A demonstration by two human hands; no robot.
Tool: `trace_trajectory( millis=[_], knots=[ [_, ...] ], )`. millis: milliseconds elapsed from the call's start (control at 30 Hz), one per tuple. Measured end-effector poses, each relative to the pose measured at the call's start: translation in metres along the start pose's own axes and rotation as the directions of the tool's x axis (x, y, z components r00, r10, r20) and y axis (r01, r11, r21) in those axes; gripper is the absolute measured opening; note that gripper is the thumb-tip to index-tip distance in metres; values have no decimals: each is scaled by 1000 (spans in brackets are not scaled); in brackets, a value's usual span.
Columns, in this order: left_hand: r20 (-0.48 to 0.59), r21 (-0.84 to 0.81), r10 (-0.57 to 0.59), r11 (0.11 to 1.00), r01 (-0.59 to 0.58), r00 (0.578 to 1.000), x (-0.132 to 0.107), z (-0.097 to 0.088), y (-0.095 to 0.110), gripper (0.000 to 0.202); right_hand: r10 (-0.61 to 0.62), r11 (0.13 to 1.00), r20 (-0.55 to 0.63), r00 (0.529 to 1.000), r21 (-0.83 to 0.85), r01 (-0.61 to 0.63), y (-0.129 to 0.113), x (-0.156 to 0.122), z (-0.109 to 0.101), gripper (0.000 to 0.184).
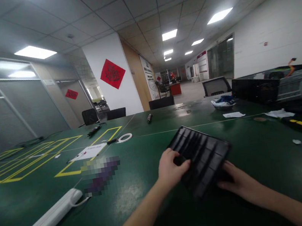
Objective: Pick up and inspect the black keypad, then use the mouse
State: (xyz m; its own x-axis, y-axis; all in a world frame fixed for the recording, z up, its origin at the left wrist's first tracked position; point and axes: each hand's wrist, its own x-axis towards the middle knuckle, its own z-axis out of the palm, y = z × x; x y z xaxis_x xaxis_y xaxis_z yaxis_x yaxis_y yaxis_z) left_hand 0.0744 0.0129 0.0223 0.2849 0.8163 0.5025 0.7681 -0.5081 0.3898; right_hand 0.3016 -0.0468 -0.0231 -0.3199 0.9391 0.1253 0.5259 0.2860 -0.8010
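Observation:
A black plastic tray (203, 150) with several rectangular compartments is held tilted above the green table (141, 191), just right of centre. My left hand (171, 169) grips its near left edge, fingers curled over the rim. My right hand (236, 181) holds the tray's near right corner from below, its fingers partly hidden under the tray. Both forearms reach in from the bottom edge.
A white power strip (46, 222) lies at the near left, with a blurred-out patch (101, 175) beyond it. Yellow floor-style markings (31, 160), a roll of white tape (125, 137) and a paper sheet (88, 152) sit further left. Black equipment boxes (254, 90) and a yellow-black tool (297, 124) stand at right. Office chairs line the far edge.

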Motion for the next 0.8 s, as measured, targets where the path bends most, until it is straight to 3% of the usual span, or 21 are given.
trace_trajectory(
  millis=[100, 167, 267, 400, 600, 700, 800],
  knots=[
    [-55, 285, -204, 935, 211, 977, 36, -20, -43, 37, 61, 996, 35, 998, 63, -63, -4, 1, -3, 47],
    [-82, 467, -372, 805, 366, 924, 59, -32, -74, 43, 118, 988, 60, 991, 95, -124, -7, 1, -4, 47],
    [-125, 541, -478, 702, 464, 870, 83, -42, -114, 50, 153, 981, 71, 986, 106, -160, -12, 2, -4, 48],
    [-143, 570, -561, 627, 531, 815, 92, -40, -148, 53, 158, 978, 83, 984, 123, -167, -13, 3, -4, 48],
    [-141, 586, -604, 588, 558, 784, 90, -32, -164, 54, 155, 979, 81, 985, 123, -164, -11, 4, -3, 49],
    [-156, 594, -568, 600, 537, 808, 87, -32, -156, 59, 155, 978, 83, 985, 127, -164, -11, 3, -3, 50],
    [-101, 596, -498, 663, 453, 861, 73, -36, -138, 48, 149, 978, 88, 985, 136, -160, -12, 3, -3, 50]
  ],
)
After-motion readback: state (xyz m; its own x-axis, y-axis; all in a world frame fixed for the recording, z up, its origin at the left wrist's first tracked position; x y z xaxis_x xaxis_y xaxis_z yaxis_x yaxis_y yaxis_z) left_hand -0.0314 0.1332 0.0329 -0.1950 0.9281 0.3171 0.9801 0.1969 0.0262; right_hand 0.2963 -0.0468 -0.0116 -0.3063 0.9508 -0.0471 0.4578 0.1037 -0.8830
